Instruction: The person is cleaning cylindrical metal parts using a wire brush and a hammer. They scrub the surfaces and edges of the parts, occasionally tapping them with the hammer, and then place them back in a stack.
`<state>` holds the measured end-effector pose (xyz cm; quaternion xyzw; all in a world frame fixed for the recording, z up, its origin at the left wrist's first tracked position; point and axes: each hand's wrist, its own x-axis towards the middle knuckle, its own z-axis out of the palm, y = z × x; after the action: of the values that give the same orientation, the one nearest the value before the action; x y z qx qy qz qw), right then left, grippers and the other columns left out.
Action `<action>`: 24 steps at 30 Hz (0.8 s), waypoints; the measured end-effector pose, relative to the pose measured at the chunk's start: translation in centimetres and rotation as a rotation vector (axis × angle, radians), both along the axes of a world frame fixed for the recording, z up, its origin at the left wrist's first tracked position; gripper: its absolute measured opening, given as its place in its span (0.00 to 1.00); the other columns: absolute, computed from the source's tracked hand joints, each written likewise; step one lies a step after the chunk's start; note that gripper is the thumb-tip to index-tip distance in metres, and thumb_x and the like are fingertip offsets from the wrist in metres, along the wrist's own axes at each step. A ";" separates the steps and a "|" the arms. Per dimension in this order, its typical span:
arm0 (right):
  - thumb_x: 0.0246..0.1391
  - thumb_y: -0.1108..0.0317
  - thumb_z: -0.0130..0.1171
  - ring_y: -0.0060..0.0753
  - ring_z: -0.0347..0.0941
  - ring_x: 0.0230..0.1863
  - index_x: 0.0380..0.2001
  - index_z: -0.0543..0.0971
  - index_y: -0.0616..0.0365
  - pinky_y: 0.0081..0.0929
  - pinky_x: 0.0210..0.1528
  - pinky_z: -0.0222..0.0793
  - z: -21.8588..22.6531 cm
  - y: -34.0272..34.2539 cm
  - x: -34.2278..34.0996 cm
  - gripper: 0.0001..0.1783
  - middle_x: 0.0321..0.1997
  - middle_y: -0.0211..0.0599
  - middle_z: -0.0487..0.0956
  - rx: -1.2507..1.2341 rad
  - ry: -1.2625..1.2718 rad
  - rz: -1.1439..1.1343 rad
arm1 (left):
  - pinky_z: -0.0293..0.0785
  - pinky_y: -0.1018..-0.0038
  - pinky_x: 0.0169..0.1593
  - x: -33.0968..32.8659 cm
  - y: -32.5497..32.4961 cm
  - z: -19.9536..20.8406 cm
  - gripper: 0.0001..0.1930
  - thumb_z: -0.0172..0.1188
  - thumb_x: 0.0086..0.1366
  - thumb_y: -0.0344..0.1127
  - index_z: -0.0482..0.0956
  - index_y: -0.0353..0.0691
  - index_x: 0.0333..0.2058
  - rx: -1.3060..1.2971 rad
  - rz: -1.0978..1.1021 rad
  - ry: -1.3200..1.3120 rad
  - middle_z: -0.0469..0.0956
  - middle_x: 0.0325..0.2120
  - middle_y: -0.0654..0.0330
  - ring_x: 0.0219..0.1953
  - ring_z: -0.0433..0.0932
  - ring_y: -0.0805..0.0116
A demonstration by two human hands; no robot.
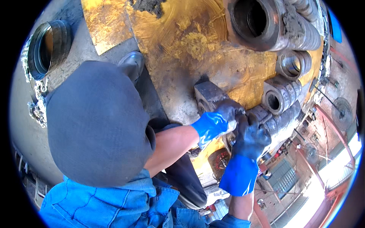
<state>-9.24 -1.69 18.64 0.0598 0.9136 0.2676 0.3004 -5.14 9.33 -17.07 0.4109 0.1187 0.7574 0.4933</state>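
Observation:
My left hand [224,117] and my right hand [253,137] wear blue gloves with dark, dirty fingers. They work close together, fingers curled inward. Whatever they grip is hidden by the gloves. Just beyond my left hand stands a dark metal block [210,93] with a rounded opening in its side. A grey metal cylinder [283,117] lies to the right of my right hand. Below the hands is a dark round part [219,162] with reddish wire-like strands inside, partly covered by the right glove's cuff.
Several thick metal rings [292,64] and sleeves line the right side, with a large hollow cylinder [253,22] at the far right. They rest on a greasy yellow sheet [178,45]. A ribbed metal ring [49,49] lies far left. A dark rounded cloth shape [99,125] blocks the left.

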 end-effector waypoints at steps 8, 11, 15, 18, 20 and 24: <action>0.49 0.70 0.67 0.49 0.82 0.43 0.56 0.76 0.36 0.50 0.41 0.77 0.2 2.3 2.1 0.29 0.58 0.37 0.78 0.022 0.028 -0.139 | 0.75 0.62 0.33 -2.8 -7.6 13.4 0.04 0.64 0.56 0.24 0.84 0.38 0.31 -0.072 -0.106 -0.240 0.82 0.27 0.51 0.29 0.80 0.54; 0.49 0.70 0.67 0.49 0.82 0.43 0.56 0.76 0.36 0.50 0.41 0.77 -0.2 2.2 1.1 0.29 0.58 0.38 0.78 -0.026 0.078 -0.147 | 0.75 0.63 0.33 -0.8 -9.6 15.8 0.02 0.65 0.53 0.26 0.83 0.38 0.26 -0.765 0.577 -0.098 0.81 0.25 0.49 0.30 0.81 0.52; 0.49 0.69 0.67 0.49 0.82 0.43 0.56 0.76 0.36 0.50 0.41 0.77 1.3 2.2 2.4 0.29 0.59 0.38 0.78 -0.041 0.112 -0.141 | 0.77 0.63 0.38 2.1 -8.8 17.9 0.06 0.66 0.52 0.28 0.84 0.40 0.31 -0.699 0.814 -0.055 0.82 0.28 0.51 0.35 0.83 0.51; 0.49 0.69 0.67 0.49 0.82 0.43 0.56 0.76 0.36 0.50 0.42 0.77 1.8 2.0 2.6 0.29 0.59 0.38 0.78 -0.074 0.169 -0.104 | 0.76 0.65 0.37 1.9 -7.5 16.3 0.07 0.64 0.52 0.25 0.85 0.40 0.32 -0.796 0.749 -0.040 0.83 0.28 0.52 0.34 0.83 0.54; 0.49 0.69 0.67 0.49 0.82 0.43 0.56 0.76 0.36 0.50 0.42 0.77 0.8 2.8 3.5 0.29 0.59 0.38 0.78 -0.103 0.188 -0.086 | 0.76 0.66 0.36 1.8 -7.3 15.8 0.06 0.63 0.54 0.23 0.85 0.39 0.32 -0.803 0.490 -0.369 0.83 0.29 0.53 0.33 0.82 0.58; 0.49 0.69 0.67 0.49 0.82 0.43 0.56 0.76 0.37 0.50 0.42 0.77 2.4 2.4 3.7 0.29 0.59 0.38 0.78 -0.138 0.275 -0.062 | 0.76 0.67 0.37 4.0 -5.0 14.5 0.07 0.67 0.49 0.23 0.84 0.39 0.30 -0.762 0.711 -0.050 0.82 0.28 0.51 0.34 0.83 0.55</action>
<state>-5.55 0.75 21.06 0.1032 0.9600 0.1841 0.1838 -1.18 4.37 -2.62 0.1185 0.5063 0.7907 0.3230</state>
